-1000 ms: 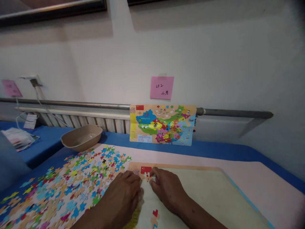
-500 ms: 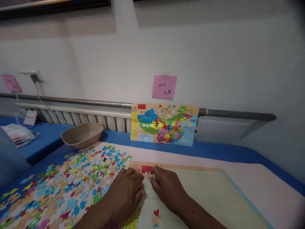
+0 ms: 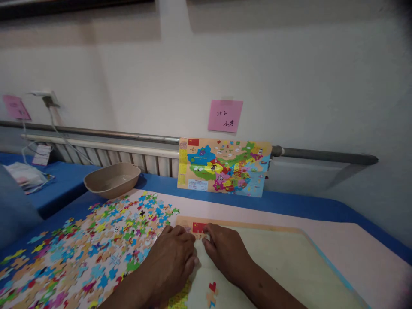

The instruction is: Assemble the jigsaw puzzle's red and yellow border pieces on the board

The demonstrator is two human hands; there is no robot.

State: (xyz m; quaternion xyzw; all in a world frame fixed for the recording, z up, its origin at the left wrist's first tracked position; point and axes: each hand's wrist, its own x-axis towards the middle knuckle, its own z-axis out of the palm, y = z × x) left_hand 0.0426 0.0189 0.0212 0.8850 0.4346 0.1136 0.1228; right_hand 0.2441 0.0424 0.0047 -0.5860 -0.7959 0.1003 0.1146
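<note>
My left hand (image 3: 172, 262) rests over the left border of the puzzle board (image 3: 273, 257), fingers curled and pressed together; its fingertips are partly hidden. At the board's top left corner my right hand (image 3: 227, 253) has thumb and forefinger closed around the right end of a tan jigsaw piece (image 3: 199, 236). That piece lies against the lower edge of the red flag section (image 3: 198, 227). Nearer me on the board is a small joined strip of red, tan and blue pieces (image 3: 211, 295). Many loose jigsaw pieces (image 3: 106, 240) spread to the left of my left hand.
A beige oval basin (image 3: 111, 182) stands behind the loose pieces. The printed map picture (image 3: 225, 167) leans at the wall, below a pink note (image 3: 225, 116). A metal pipe (image 3: 325, 155) runs along the wall. A blue sleeve (image 3: 16, 210) shows at far left.
The tan piece has moved up against the red flag section, closing the gap between them. Both hands stay nearly in place, and the view has shifted slightly.
</note>
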